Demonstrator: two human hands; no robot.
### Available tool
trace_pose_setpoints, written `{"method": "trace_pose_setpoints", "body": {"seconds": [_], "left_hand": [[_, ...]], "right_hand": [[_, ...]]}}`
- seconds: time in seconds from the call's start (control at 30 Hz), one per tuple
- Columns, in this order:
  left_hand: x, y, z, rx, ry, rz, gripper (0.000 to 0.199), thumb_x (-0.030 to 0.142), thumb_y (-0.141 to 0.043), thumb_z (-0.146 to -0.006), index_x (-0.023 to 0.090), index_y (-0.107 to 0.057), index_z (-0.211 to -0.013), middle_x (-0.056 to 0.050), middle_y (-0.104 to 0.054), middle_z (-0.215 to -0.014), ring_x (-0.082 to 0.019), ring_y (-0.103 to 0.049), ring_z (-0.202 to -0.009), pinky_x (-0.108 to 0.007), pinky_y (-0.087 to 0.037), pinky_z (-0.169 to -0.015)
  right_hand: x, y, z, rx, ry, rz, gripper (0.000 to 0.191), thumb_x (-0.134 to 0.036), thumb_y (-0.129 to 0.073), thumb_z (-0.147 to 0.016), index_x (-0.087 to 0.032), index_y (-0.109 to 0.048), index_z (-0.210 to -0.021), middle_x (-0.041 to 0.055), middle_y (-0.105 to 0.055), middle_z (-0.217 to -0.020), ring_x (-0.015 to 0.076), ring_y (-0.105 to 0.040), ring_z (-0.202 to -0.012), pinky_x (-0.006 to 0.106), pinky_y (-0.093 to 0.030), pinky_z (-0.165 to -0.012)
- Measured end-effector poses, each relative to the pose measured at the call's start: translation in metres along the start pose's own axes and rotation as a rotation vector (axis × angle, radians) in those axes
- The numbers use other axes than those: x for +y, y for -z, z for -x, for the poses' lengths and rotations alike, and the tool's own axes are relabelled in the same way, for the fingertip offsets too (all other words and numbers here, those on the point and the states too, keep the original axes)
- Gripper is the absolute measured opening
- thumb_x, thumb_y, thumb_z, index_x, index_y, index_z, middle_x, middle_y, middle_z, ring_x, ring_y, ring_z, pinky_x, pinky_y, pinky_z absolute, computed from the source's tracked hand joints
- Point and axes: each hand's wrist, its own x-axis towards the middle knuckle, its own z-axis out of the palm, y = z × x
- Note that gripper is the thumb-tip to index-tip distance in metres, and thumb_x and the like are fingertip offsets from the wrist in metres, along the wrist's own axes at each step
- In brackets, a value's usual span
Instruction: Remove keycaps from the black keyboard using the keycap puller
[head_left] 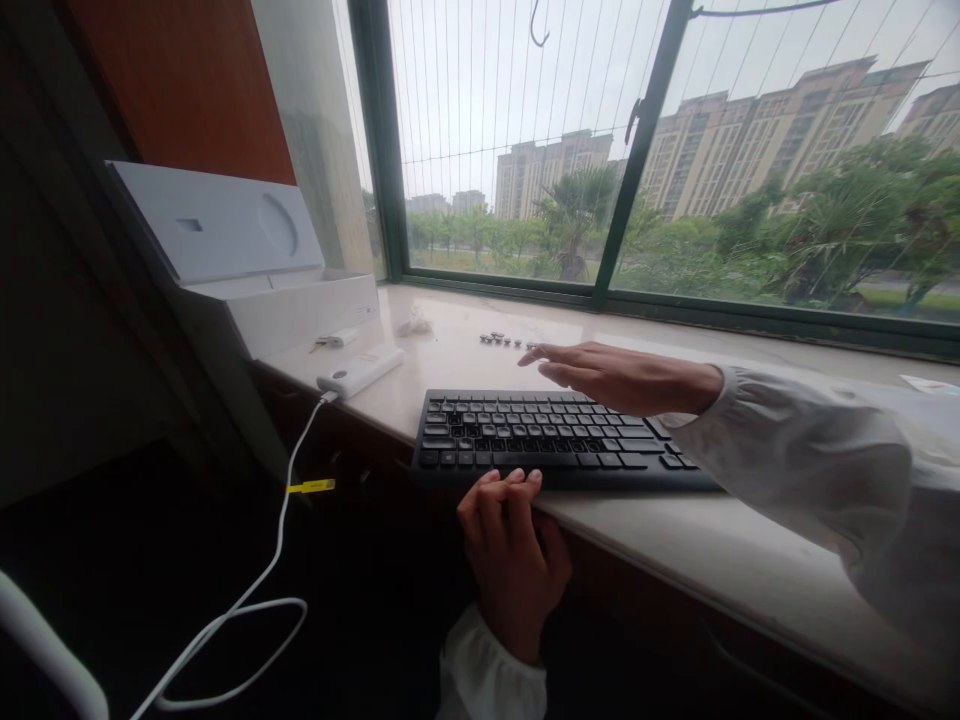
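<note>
A black keyboard (525, 432) lies along the front edge of the pale windowsill, with dark gaps where several keycaps are off. Behind it, several small keycaps (507, 342) sit in a loose row on the sill. Over the back right of the keyboard reaches my right hand (611, 375), palm down and fingers stretched toward the right end of that row; nothing shows in it. My left hand (514, 550) rests its fingertips on the keyboard's front edge, fingers bent and close together, with no object visible in them.
An open white box (300, 318) stands at the left end of the sill (442, 360). Beside it are a white power strip or bank (361, 373) and a small white adapter (337, 339). A white cable (281, 520) with a yellow tag hangs down at the left. The window rises behind.
</note>
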Motion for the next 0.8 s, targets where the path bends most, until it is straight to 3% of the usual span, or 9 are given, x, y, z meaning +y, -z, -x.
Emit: {"method": "trace_pose_setpoints", "body": {"seconds": [0.13,0.3,0.5,0.7,0.8], "left_hand": [[0.0,0.0,0.0,-0.012,-0.005,0.001,0.033,0.005,-0.048,-0.082,0.018,-0.059,-0.111,-0.008,-0.054,-0.108,-0.025,-0.044,-0.113,-0.041,-0.034,-0.1],[0.0,0.0,0.0,-0.014,-0.003,-0.021,0.034,0.005,-0.047,-0.083,0.018,-0.058,-0.112,-0.008,-0.054,-0.108,-0.025,-0.044,-0.114,-0.042,-0.035,-0.1],[-0.002,-0.001,0.002,-0.002,-0.021,-0.04,0.034,0.004,-0.047,-0.083,0.018,-0.058,-0.112,-0.008,-0.054,-0.107,-0.025,-0.045,-0.113,-0.041,-0.035,-0.099],[-0.003,-0.001,0.001,-0.005,-0.038,-0.062,0.034,0.003,-0.047,-0.083,0.018,-0.058,-0.112,-0.008,-0.055,-0.107,-0.025,-0.045,-0.112,-0.042,-0.036,-0.098],[-0.002,0.0,0.001,-0.016,-0.028,-0.068,0.034,0.003,-0.047,-0.083,0.018,-0.058,-0.111,-0.008,-0.055,-0.107,-0.024,-0.046,-0.112,-0.042,-0.037,-0.098]], "right_hand": [[0.007,0.0,-0.003,0.019,-0.044,0.022,0.057,-0.054,-0.031,-0.096,-0.022,-0.055,-0.135,0.0083,-0.061,-0.132,0.0264,-0.057,-0.119,0.039,-0.04,-0.102],[0.009,-0.001,-0.003,0.034,-0.092,0.109,0.056,-0.057,-0.033,-0.095,-0.022,-0.058,-0.131,0.0093,-0.071,-0.106,0.0246,-0.066,-0.094,0.036,-0.045,-0.088],[0.012,0.002,-0.001,-0.103,-0.069,0.095,0.057,-0.054,-0.026,-0.097,-0.02,-0.069,-0.113,0.0093,-0.071,-0.108,0.0241,-0.064,-0.1,0.034,-0.044,-0.09],[0.024,0.002,-0.007,-0.077,-0.095,0.115,0.046,-0.049,-0.035,-0.097,-0.021,-0.066,-0.115,0.0092,-0.072,-0.105,0.0219,-0.064,-0.096,0.031,-0.044,-0.082],[0.035,-0.002,-0.011,-0.034,-0.136,0.159,0.045,-0.048,-0.031,-0.098,-0.02,-0.065,-0.109,0.0097,-0.071,-0.093,0.0203,-0.063,-0.085,0.03,-0.042,-0.075]]}}
